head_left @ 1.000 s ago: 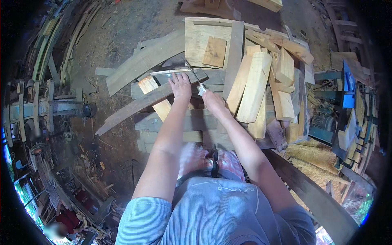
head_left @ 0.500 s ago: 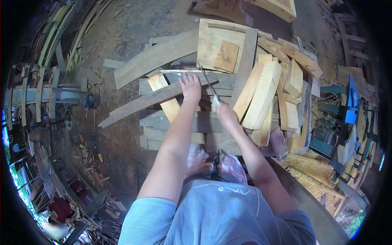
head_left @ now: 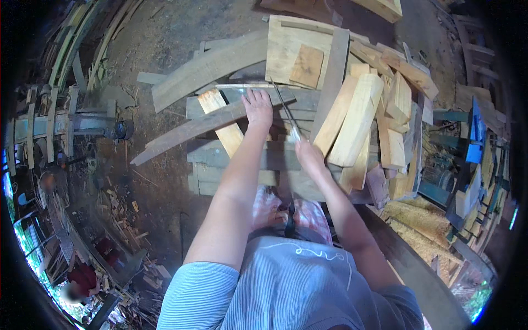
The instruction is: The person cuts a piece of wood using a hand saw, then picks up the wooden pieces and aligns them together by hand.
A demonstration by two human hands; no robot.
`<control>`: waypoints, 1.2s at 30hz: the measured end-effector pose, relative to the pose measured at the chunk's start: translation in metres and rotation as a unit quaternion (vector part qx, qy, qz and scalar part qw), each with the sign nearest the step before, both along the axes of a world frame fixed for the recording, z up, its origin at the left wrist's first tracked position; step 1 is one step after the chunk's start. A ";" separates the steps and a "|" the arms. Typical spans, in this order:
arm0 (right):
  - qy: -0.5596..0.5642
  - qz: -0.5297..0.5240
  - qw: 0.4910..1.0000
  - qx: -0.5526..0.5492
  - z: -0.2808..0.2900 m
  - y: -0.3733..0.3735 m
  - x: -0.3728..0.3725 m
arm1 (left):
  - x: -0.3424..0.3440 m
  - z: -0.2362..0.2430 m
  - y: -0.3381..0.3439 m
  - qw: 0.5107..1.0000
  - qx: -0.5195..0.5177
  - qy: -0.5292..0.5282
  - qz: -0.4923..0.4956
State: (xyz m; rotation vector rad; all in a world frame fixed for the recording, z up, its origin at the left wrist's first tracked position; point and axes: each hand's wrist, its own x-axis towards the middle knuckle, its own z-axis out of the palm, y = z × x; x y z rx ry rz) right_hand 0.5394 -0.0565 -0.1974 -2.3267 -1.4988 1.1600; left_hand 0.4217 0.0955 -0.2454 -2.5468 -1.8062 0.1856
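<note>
My left hand (head_left: pixel 259 110) lies with fingers stretched out on a long, weathered board (head_left: pixel 190 131), which slants across the bench and ends in a point at its left. Under that board runs a paler wood strip (head_left: pixel 229 140). Closed round a whitish handle, my right hand (head_left: pixel 310 158) holds what looks like a handsaw (head_left: pixel 283 104), its thin dark blade seen nearly edge-on. The blade crosses the board near its right end, just right of my left hand. Whether a cut is in the wood cannot be made out.
Cut wood blocks (head_left: pixel 357 121) are heaped to the right on the slatted bench (head_left: pixel 212 159). Behind lie a wide grey board (head_left: pixel 209 69) and a pale panel (head_left: pixel 278 55) bearing a small wood piece (head_left: pixel 307 66). Sawdust (head_left: pixel 418 220) and scraps cover places at both sides.
My right hand and the saw have shifted slightly, the saw staying across the board. The whole view has tilted a little. My left hand remains on the board.
</note>
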 end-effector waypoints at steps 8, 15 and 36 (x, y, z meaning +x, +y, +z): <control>0.001 -0.008 1.000 0.025 -0.011 0.008 -0.008 | -0.004 -0.006 0.001 0.999 -0.039 0.017 0.015; -0.012 0.011 0.999 0.045 -0.022 0.059 0.015 | 0.018 -0.010 -0.001 1.000 -0.006 -0.001 -0.018; 0.005 0.004 1.000 0.021 -0.006 0.050 0.008 | 0.008 0.004 0.001 0.999 -0.023 0.022 0.001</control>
